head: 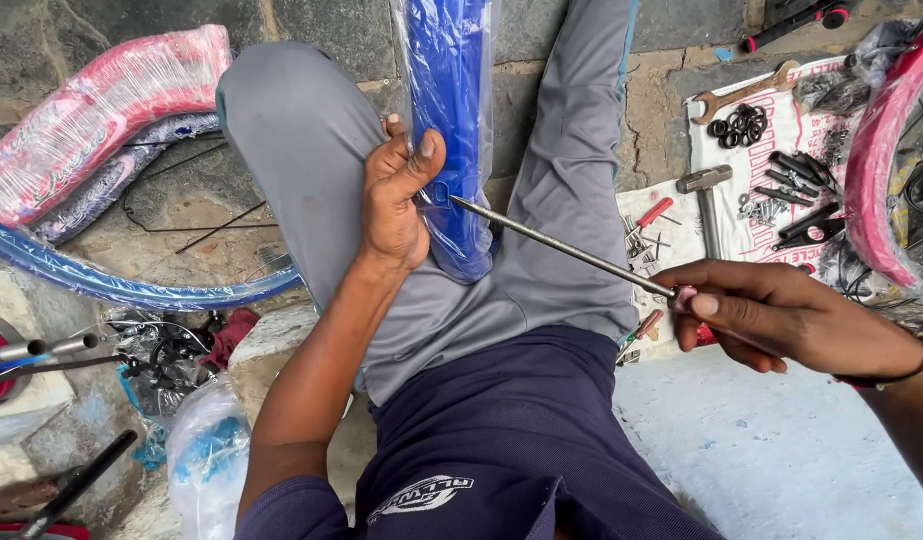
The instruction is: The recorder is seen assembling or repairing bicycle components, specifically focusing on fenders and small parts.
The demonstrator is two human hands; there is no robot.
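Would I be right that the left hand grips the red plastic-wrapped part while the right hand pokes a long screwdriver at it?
Not quite: in the head view the part gripped by the left hand is blue, not red. The rest holds: the right hand points the long screwdriver at it.

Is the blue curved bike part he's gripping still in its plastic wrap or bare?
Still wrapped: glossy, wrinkled clear plastic covers the blue curved bike part, with loose film edges showing beside the left hand.
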